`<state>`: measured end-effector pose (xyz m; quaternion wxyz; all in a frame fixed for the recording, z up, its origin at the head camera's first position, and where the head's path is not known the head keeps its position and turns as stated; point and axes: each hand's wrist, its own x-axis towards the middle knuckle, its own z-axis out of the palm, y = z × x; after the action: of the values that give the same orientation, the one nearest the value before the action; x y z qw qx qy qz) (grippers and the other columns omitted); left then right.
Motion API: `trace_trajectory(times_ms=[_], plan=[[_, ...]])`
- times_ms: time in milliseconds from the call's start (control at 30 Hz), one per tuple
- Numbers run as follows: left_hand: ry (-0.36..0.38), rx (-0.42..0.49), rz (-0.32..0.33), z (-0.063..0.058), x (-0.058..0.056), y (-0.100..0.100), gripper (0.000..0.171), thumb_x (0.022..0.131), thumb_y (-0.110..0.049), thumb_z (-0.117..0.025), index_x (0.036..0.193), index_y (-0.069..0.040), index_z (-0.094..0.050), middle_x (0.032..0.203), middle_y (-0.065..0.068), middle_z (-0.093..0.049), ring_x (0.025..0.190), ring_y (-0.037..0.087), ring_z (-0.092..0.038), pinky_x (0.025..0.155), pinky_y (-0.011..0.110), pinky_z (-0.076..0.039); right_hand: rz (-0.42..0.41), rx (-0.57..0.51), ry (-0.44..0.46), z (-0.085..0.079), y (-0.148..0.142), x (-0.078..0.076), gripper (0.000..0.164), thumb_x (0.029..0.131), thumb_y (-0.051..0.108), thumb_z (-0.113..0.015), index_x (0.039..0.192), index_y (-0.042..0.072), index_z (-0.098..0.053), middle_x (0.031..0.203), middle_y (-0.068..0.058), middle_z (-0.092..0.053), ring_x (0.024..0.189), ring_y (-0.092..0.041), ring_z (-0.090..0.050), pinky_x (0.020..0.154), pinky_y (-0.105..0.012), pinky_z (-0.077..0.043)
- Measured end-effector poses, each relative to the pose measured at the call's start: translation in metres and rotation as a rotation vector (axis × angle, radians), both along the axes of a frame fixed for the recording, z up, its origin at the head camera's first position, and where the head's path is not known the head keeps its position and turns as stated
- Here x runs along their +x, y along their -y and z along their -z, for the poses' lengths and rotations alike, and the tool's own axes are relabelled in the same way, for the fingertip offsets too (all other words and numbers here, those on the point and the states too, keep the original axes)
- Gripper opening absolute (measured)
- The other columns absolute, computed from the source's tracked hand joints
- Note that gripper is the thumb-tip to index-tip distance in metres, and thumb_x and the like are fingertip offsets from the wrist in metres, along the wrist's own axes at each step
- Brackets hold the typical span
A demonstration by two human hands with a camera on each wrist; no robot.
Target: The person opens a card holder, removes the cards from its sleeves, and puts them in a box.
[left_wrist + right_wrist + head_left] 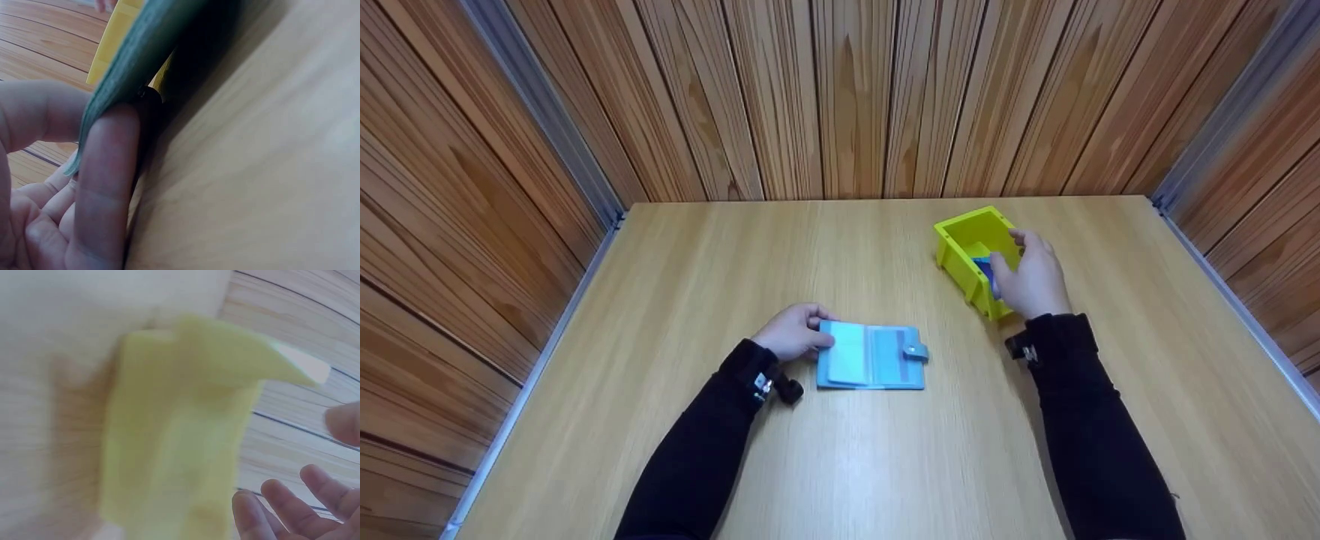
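A light-blue wallet (885, 360) with a snap tab on its right side lies opened out on the table. My left hand (796, 332) pinches its left edge between thumb and fingers; in the left wrist view the cover (121, 73) stands tilted up from the tabletop. Over the right side of a yellow bin (960, 264) is my right hand (1039, 277), with thumb and fingers apart. Inside the bin, beside the thumb, a dark-blue item (985, 271) shows in part; its kind cannot be made out. The right wrist view shows the fingers (287, 506) spread, holding nothing.
The bin stands at the back right of the wooden table (675, 270). Wood-panelled walls (847, 97) rise behind the table and at both sides. Metal rails (547, 330) run along the side edges.
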<state>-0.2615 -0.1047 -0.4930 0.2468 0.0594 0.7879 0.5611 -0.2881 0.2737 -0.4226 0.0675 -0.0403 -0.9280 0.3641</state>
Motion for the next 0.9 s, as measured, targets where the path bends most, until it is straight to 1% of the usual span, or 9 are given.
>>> trace_trajectory(times_ms=[100,167,233,300,433,533,633,767,900], plan=[[0.002,-0.004,0.001,-0.001,0.0,0.0,0.033,0.086,-0.007,-0.071,0.118,-0.011,-0.063,0.105,0.007,-0.069,0.086,0.019,-0.065,0.072,0.033,-0.058,-0.021,-0.037,-0.043,-0.01,0.006,0.006,0.085,0.089,0.067,-0.05,0.151,0.011,-0.032,0.148,-0.019,-0.04,0.136,-0.037,-0.038,0.112,-0.055,-0.032],[0.0,-0.007,0.001,-0.001,0.001,0.0,0.033,0.086,-0.008,-0.071,0.118,-0.012,-0.063,0.105,0.006,-0.069,0.088,0.019,-0.065,0.072,0.032,-0.058,-0.049,-0.05,-0.066,-0.017,0.012,0.01,0.09,0.085,0.07,-0.054,0.151,0.013,-0.032,0.149,-0.017,-0.039,0.137,-0.036,-0.038,0.113,-0.055,-0.032],[0.002,-0.001,0.002,-0.001,0.001,0.0,0.033,0.086,-0.008,-0.071,0.118,-0.012,-0.063,0.105,0.006,-0.069,0.087,0.019,-0.065,0.072,0.032,-0.057,-0.096,-0.053,-0.096,-0.023,0.021,0.016,0.093,0.083,0.069,-0.06,0.151,0.014,-0.032,0.149,-0.017,-0.039,0.136,-0.036,-0.038,0.112,-0.055,-0.033],[0.004,0.005,0.001,-0.001,0.001,0.0,0.033,0.086,-0.007,-0.071,0.118,-0.011,-0.062,0.104,0.007,-0.068,0.086,0.019,-0.065,0.071,0.032,-0.057,-0.158,-0.042,-0.119,-0.028,0.03,0.023,0.095,0.08,0.067,-0.066,0.151,0.015,-0.032,0.148,-0.017,-0.039,0.136,-0.035,-0.039,0.112,-0.056,-0.034],[0.005,0.019,0.0,-0.001,0.001,-0.001,0.034,0.086,-0.006,-0.07,0.119,-0.009,-0.062,0.104,0.008,-0.068,0.084,0.019,-0.065,0.071,0.033,-0.058,-0.328,0.015,-0.143,-0.031,0.049,0.035,0.101,0.074,0.061,-0.077,0.15,0.012,-0.033,0.145,-0.017,-0.042,0.134,-0.035,-0.041,0.11,-0.056,-0.036],[0.002,0.024,0.0,-0.001,0.001,-0.001,0.034,0.087,-0.005,-0.07,0.12,-0.007,-0.061,0.106,0.008,-0.069,0.085,0.021,-0.066,0.072,0.034,-0.059,-0.442,0.07,-0.08,-0.026,0.065,0.041,0.103,0.07,0.059,-0.081,0.15,0.013,-0.035,0.145,-0.014,-0.045,0.133,-0.034,-0.043,0.109,-0.055,-0.037],[-0.002,0.02,-0.001,0.0,0.001,-0.001,0.035,0.087,-0.005,-0.07,0.12,-0.007,-0.061,0.108,0.009,-0.069,0.088,0.022,-0.067,0.074,0.035,-0.059,-0.516,0.142,0.037,-0.017,0.079,0.046,0.101,0.069,0.058,-0.082,0.148,0.014,-0.039,0.144,-0.012,-0.048,0.132,-0.034,-0.046,0.107,-0.053,-0.04],[-0.004,0.007,-0.007,0.0,0.001,-0.001,0.036,0.086,-0.006,-0.071,0.121,-0.009,-0.061,0.108,0.008,-0.069,0.09,0.022,-0.067,0.074,0.034,-0.059,-0.564,0.238,0.178,-0.002,0.095,0.048,0.095,0.069,0.051,-0.086,0.145,0.012,-0.044,0.141,-0.013,-0.051,0.127,-0.032,-0.051,0.105,-0.051,-0.044],[-0.003,0.012,-0.01,0.001,0.001,0.0,0.036,0.086,-0.006,-0.071,0.121,-0.009,-0.061,0.107,0.008,-0.069,0.086,0.02,-0.066,0.072,0.033,-0.058,-0.584,0.334,0.217,0.011,0.108,0.05,0.093,0.068,0.048,-0.088,0.142,0.009,-0.048,0.138,-0.014,-0.054,0.12,-0.029,-0.054,0.104,-0.05,-0.045]])
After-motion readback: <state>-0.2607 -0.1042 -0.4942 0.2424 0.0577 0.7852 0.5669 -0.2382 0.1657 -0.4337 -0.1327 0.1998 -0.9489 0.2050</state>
